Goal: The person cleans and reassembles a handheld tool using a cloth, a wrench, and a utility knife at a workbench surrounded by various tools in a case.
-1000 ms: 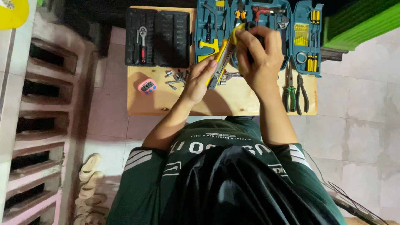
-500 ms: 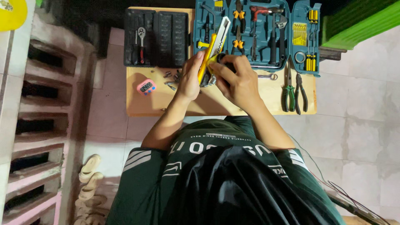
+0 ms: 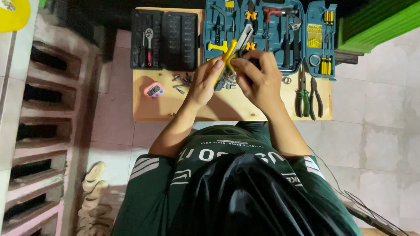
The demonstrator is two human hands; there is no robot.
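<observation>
I hold a yellow-handled tool [image 3: 231,51] with a long grey metal part between both hands, above the wooden board [image 3: 218,107]. My left hand [image 3: 205,81] is curled around the lower end of the yellow handle, fingertips pressed against it. My right hand [image 3: 258,76] is closed over the same tool from the other side, thumb and forefinger pinching the handle just where the yellow meets the metal. The grey part slants up and away from my right hand, over the open teal tool case [image 3: 269,35].

Directly beneath my hands lies a small heap of metal bits and sockets [image 3: 225,82]; a few more loose metal pieces [image 3: 181,83] lie just left of my left hand. Further left of that hand sits a small pink timer [image 3: 153,90]. Beyond it, up and left of my left hand, is the black socket case [image 3: 166,39] with a red-handled ratchet [image 3: 148,46] inside.

To the right of my right hand, two pairs of pliers [image 3: 308,94] lie side by side on the board, one with green grips, one dark, well apart from my fingers.
</observation>
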